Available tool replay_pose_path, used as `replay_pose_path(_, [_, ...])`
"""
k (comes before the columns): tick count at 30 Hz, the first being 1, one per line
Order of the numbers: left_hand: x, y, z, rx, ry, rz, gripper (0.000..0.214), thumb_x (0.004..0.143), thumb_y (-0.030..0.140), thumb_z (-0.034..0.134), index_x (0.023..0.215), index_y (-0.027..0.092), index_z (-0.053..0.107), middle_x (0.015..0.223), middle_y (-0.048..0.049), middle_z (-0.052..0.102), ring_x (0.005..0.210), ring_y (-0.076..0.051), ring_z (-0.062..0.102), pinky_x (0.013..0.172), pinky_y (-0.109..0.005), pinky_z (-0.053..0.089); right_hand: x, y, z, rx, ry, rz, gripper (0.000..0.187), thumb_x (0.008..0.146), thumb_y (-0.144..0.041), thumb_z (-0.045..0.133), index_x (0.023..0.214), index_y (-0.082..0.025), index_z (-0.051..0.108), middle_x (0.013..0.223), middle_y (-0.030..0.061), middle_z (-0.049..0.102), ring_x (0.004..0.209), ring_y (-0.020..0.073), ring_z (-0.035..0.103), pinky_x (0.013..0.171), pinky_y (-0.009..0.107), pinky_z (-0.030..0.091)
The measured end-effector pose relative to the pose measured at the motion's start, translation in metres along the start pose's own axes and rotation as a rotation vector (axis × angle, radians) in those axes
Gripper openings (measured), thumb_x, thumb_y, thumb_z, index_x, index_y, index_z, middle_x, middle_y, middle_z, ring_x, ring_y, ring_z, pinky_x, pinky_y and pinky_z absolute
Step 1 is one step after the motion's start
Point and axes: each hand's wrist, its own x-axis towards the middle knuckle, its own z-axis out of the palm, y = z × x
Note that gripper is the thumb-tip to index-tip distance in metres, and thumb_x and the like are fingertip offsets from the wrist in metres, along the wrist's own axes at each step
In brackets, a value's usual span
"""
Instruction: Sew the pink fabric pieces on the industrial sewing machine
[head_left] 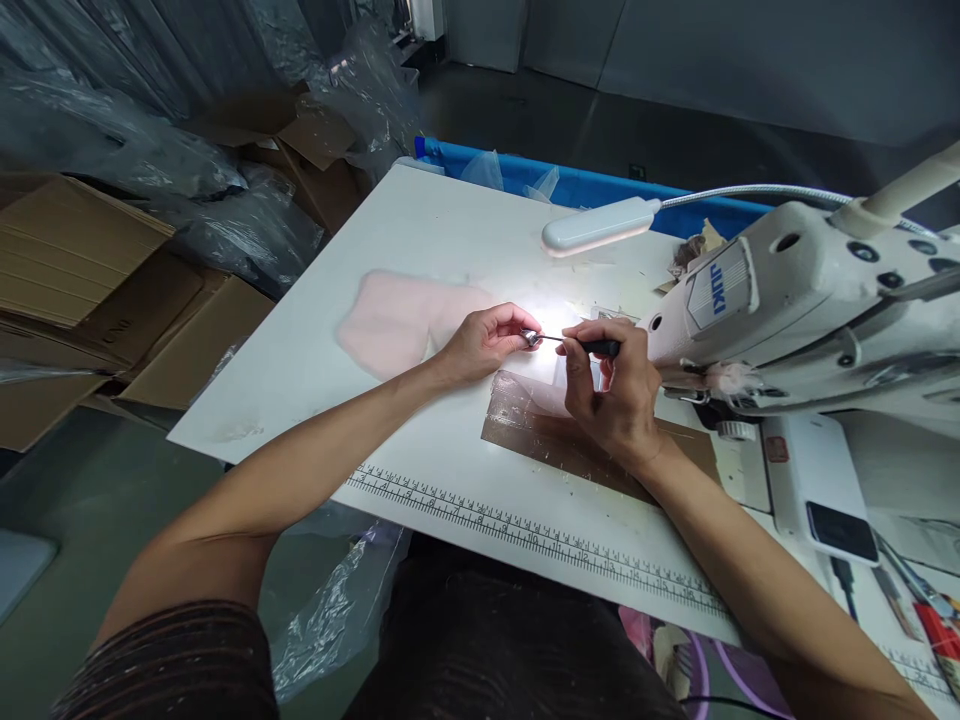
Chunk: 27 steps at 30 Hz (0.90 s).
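Note:
My left hand (480,347) pinches a small shiny metal bobbin case (532,338) between thumb and fingertips, just above the white sewing table (300,370). A small screwdriver (600,347) with a black handle and thin shaft is gripped in my right hand (619,390). Its shaft points left, and the tip meets the bobbin case or comes very close to it; the exact contact is too small to tell. Beyond my left forearm lies a flat piece of pale pink fabric (390,320). A brown sheet (525,425) lies under my right hand, scattered with bits of lint.
A JUKI sewing machine (795,290) stands close at the right. Its lit lamp (600,226) hangs beyond my hands. A printed ruler (517,530) runs along the near edge. A phone-like black device (841,532) lies right; cardboard boxes (187,330) stand left.

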Motion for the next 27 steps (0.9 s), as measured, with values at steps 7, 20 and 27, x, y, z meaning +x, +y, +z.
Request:
replay_pose_path(7, [0.0008, -0.0002, 0.0003, -0.009, -0.001, 0.013, 0.009, 0.079, 0.013, 0.069, 0.088, 0.015, 0.068, 0.088, -0.0026, 0.068, 0.084, -0.013, 0.065, 0.089, -0.037, 0.055, 0.0003, -0.0001, -0.0006, 0.011, -0.02, -0.025, 0.024, 0.094, -0.011, 0.053, 0.114, -0.024, 0.046, 0.094, 0.0035, 0.058, 0.082, 0.0142, 0.061, 0.065, 0.027, 0.054])
replay_pose_path(20, [0.001, -0.001, -0.0003, -0.019, -0.011, 0.012, 0.01, 0.081, 0.015, 0.07, 0.09, 0.014, 0.068, 0.09, -0.0038, 0.068, 0.087, -0.014, 0.065, 0.091, -0.038, 0.054, -0.0012, -0.0005, 0.0003, 0.063, 0.015, 0.005, 0.027, 0.093, -0.009, 0.052, 0.114, -0.023, 0.044, 0.098, 0.0049, 0.057, 0.087, 0.0142, 0.06, 0.068, 0.027, 0.057])
replay_pose_path(27, [0.0009, -0.0002, -0.0001, -0.003, -0.015, 0.01, 0.01, 0.08, 0.015, 0.07, 0.09, 0.014, 0.068, 0.09, -0.0032, 0.068, 0.086, -0.013, 0.065, 0.091, -0.037, 0.054, -0.0007, -0.0019, -0.001, 0.04, 0.001, -0.014, 0.027, 0.093, -0.009, 0.053, 0.114, -0.023, 0.045, 0.098, 0.0042, 0.057, 0.085, 0.0133, 0.06, 0.069, 0.027, 0.057])
